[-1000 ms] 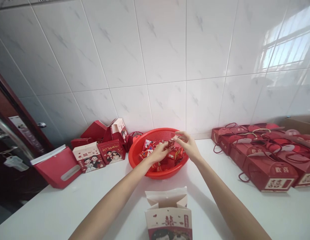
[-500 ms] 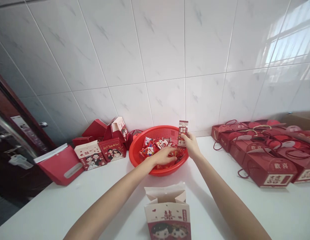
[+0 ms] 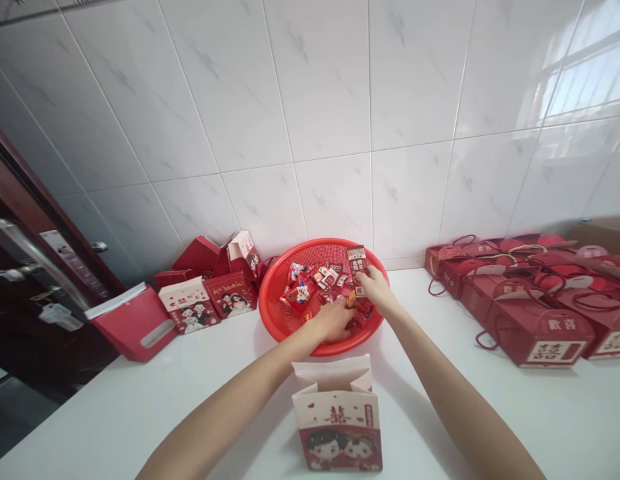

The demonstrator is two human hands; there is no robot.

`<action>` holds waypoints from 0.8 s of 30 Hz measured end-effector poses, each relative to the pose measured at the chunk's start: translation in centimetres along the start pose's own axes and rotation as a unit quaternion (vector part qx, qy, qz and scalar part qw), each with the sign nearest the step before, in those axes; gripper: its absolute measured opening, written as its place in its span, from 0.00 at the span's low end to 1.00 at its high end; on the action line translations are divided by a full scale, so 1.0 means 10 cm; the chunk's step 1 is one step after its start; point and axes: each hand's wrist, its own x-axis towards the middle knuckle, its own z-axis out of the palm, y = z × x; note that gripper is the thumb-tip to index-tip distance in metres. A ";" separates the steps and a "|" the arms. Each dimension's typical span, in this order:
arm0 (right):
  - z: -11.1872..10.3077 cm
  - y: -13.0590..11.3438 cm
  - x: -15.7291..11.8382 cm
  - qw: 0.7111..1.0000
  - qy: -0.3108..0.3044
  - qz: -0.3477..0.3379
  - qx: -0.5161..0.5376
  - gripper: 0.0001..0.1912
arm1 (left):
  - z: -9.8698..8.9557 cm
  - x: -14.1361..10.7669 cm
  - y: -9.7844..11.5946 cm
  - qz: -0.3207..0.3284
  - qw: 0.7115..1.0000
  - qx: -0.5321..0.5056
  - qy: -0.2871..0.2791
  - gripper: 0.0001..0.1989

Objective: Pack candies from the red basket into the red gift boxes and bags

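A red plastic basket (image 3: 273,303) stands near the wall with several wrapped sweets (image 3: 299,292) in it. My right hand (image 3: 377,288), at the basket's right side, pinches a dark red printed packet (image 3: 357,259) held upright over the sweets. Down among the sweets is my left hand (image 3: 334,321), its fingers bent; the fingertips are partly hidden, and whether they hold anything cannot be made out. An open paper box (image 3: 337,427) with two cartoon faces stands upright in front of the basket, between my forearms.
Several red and white boxes (image 3: 193,310) stand at the left, beside a red bag-like box (image 3: 135,327). Rows of dark red boxes with cord handles (image 3: 535,327) fill the right. A tiled wall (image 3: 330,100) rises behind; a door handle (image 3: 20,247) is far left.
My right hand has lowered the packet slightly toward the basket and left. My left hand has shifted a little left and down within the sweets. The view has tilted slightly.
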 end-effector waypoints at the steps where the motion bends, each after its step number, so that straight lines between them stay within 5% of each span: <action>1: 0.01 0.00 -0.01 1.000 -0.007 0.013 -0.004 0.09 | 0.02 0.00 0.03 -0.011 1.000 0.016 0.016 0.19; 9: -0.01 -0.02 -0.14 0.998 0.002 0.055 0.020 0.04 | 0.17 0.20 0.03 -0.068 0.988 0.038 0.136 0.18; 18: -0.05 0.06 -0.19 0.993 0.102 0.006 0.050 0.11 | -0.03 0.27 -0.13 0.013 0.995 -0.053 0.089 0.16; 24: 0.00 0.03 -0.20 0.991 0.113 -0.010 0.075 0.12 | -0.19 0.23 -0.32 -0.123 0.961 -0.097 0.227 0.14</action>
